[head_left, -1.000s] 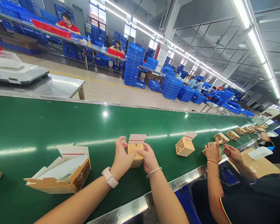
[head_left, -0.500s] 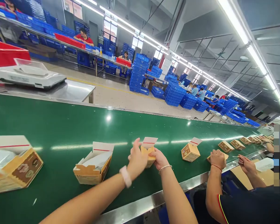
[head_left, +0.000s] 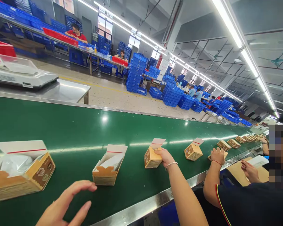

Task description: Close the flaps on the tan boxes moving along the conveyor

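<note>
My right hand (head_left: 166, 157), with a beaded bracelet at the wrist, grips a small brown-and-yellow cardboard box (head_left: 153, 158) on the green belt. That box's front flaps are folded in, and its white lid with a red strip stands up. My left hand (head_left: 69, 201) hangs empty at the lower left, thumb and fingers apart. Just beyond its fingertips stands an open carton (head_left: 105, 177) with a white packet (head_left: 112, 161) inside. Farther left, another open carton (head_left: 41, 171) holds a clear plastic bag (head_left: 16, 164).
Right of my hand stands a box (head_left: 193, 152) with its lid up. A co-worker's hand (head_left: 217, 156) rests on another box, and several closed boxes (head_left: 233, 143) line the belt beyond. A metal rail (head_left: 136, 205) edges the belt. Across it sits a white scale (head_left: 21, 75).
My left hand has let go of the box and moved down and left. My right hand still holds it. The two open cartons on the left have shifted right.
</note>
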Demonstrator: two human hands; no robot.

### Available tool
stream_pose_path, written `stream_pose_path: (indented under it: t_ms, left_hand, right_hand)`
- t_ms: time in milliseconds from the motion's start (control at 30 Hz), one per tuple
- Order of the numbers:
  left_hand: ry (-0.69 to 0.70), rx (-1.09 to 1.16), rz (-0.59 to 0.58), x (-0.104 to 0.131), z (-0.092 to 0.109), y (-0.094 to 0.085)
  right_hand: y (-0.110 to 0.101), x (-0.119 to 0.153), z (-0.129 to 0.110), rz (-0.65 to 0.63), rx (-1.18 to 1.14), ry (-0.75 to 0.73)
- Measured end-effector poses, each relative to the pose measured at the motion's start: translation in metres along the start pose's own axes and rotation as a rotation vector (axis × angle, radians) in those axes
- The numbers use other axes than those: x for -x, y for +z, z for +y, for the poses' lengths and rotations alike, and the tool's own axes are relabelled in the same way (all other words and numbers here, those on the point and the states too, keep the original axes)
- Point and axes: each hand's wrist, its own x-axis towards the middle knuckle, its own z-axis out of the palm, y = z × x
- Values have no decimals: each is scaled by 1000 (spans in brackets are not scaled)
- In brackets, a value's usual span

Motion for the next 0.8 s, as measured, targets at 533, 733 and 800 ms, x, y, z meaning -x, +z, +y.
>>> stream_pose_path:
  t_ms: [533,733,800]
  left_hand:
    - [311,-90,-391,-39,-42,48]
    - [316,-86,-297,-42,-34,65]
    - [287,-62,-215,-38,-33,73]
  right_hand:
    - [87,71,48,-229,818,-1050]
    - [84,64,38,-327,900,-890]
    - [88,63,54,-279,815,-907]
